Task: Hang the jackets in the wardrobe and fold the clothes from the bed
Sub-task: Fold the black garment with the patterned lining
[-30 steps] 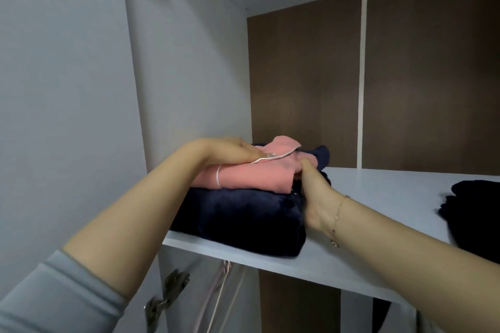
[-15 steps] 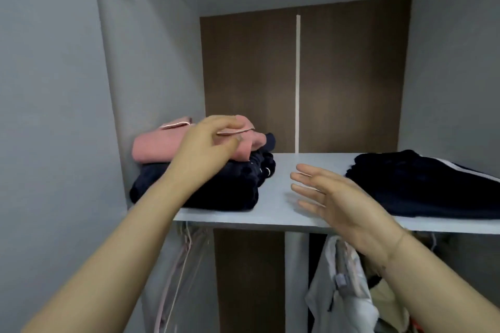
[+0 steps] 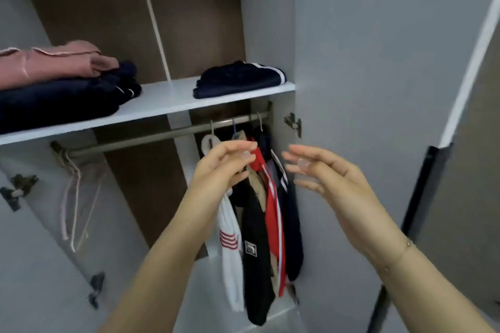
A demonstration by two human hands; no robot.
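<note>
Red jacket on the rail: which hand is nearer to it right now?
Left. The left hand is raised right beside the red jacket, its fingertips by the collar. The right hand is open further right, in front of the dark jacket.

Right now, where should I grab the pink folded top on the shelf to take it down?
Grip the pink folded top at its rounded fold on the right end, coming from the front right. That end overhangs the navy pile beneath, so fingers can slip under it; the left end runs out of view.
</note>
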